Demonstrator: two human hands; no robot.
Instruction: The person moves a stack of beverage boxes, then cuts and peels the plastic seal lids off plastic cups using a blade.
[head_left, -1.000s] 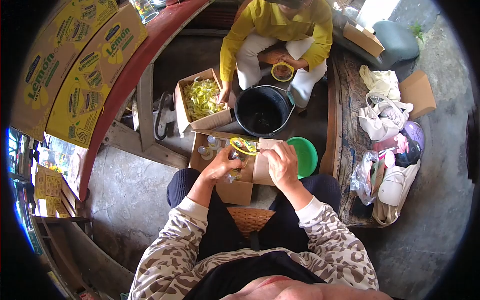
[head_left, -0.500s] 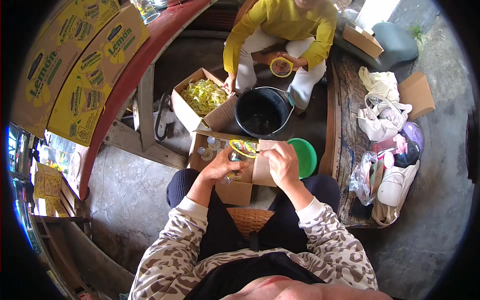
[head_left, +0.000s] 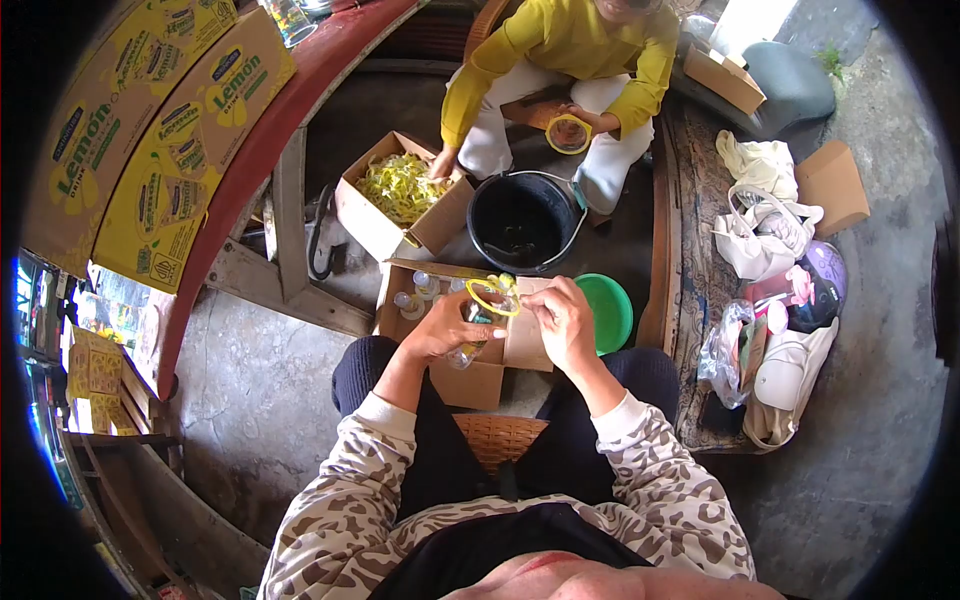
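My left hand [head_left: 440,328] is wrapped round a small clear plastic container [head_left: 468,350], held tilted above an open cardboard box [head_left: 470,388]. A yellow ring [head_left: 492,296] shows at the container's upper end; whether it is the rim or a loose band I cannot tell. Close to the ring's right edge, my right hand [head_left: 563,322] has thumb and fingers pinched together, and what is between them is too small to make out. Several clear containers [head_left: 425,284] stand in the box, partly hidden by my left hand.
Opposite sits a person in yellow [head_left: 560,50], one hand in a box of yellow strips [head_left: 405,190], the other holding a yellow-rimmed round thing [head_left: 568,134]. A black bucket [head_left: 520,225] and green basin [head_left: 608,315] lie ahead. Bags [head_left: 765,240] cover the right bench; cartons [head_left: 200,150] stand left.
The yellow ring has tilted and shows more of its round opening. My right fingers have shifted slightly. The other person's hand has gone from the box's edge into the strips.
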